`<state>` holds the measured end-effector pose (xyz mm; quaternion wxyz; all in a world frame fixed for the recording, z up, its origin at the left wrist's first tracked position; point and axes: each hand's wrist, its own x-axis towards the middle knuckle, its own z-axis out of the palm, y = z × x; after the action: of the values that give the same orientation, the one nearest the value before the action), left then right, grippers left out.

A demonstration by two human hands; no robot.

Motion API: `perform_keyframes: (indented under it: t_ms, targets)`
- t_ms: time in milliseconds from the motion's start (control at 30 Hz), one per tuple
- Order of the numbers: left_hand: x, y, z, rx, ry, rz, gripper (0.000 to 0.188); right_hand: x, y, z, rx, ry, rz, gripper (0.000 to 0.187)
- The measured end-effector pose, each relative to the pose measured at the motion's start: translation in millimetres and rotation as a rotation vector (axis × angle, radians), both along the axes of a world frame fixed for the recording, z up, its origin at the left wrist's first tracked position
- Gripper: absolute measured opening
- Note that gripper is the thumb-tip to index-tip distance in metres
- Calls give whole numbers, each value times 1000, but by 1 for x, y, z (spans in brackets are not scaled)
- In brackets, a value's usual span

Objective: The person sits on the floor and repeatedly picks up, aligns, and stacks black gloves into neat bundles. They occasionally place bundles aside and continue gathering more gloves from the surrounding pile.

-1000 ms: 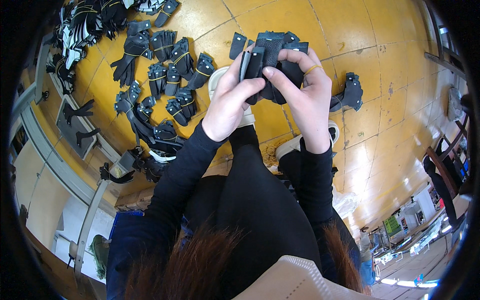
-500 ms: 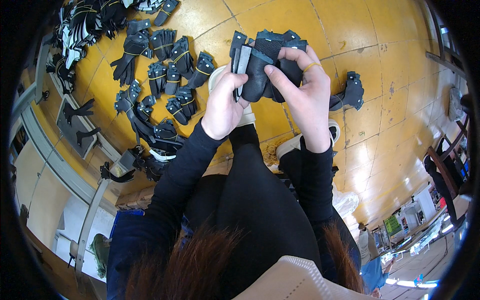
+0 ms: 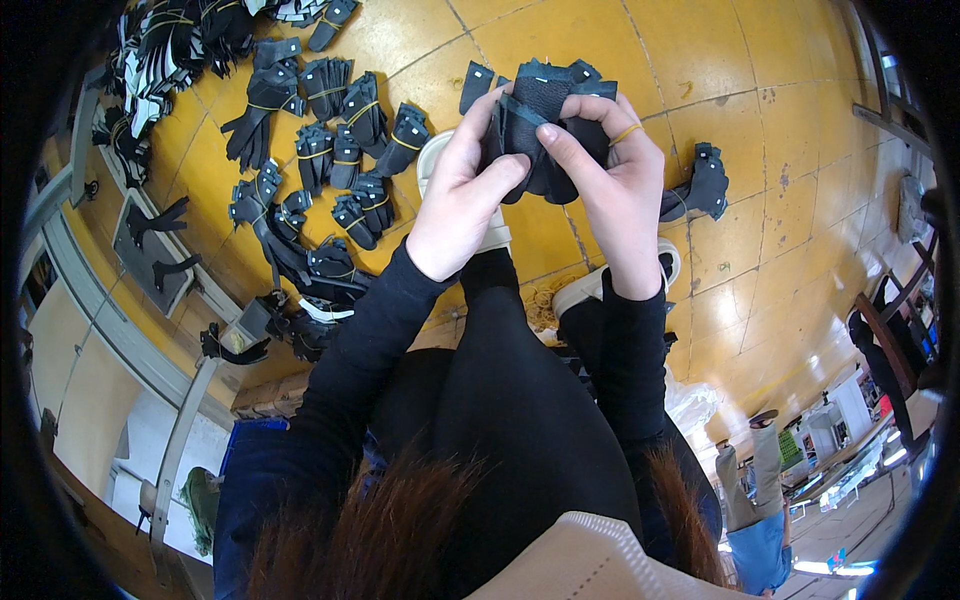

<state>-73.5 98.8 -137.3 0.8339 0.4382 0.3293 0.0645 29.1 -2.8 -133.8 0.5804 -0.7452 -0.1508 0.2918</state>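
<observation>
A stack of black cut pieces (image 3: pixel 545 125) is held above the yellow floor (image 3: pixel 780 230), gripped between both hands: left hand (image 3: pixel 462 205) below-left, right hand (image 3: pixel 610 190) clamped around its right edge, equally near.

Floor (image 3: pixel 760 90): glossy yellow, scuffed, crossed by thin seams, bright with reflected light. Left edge: grey metal frame (image 3: pixel 150 270) along a pale wall (image 3: pixel 60 390). Lower right: another person (image 3: pixel 755 510) standing, distant lit shelving (image 3: pixel 850 470).
</observation>
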Motion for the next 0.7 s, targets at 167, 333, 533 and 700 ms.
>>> perform_keyframes:
  t_ms: [167, 333, 533, 700]
  targets:
    - [-1, 5, 2, -130, 17, 58, 43, 1, 0, 4, 8, 75, -16, 16]
    - [1, 9, 7, -267, 6, 135, 35, 1, 0, 7, 223, 248, -100, 28]
    - [1, 10, 14, -286, -8, 126, 53, -2, -1, 10, 396, 143, -113, 45]
    - [1, 7, 7, -43, -40, 3, 58, -1, 1, 11, 157, 105, 30, 39]
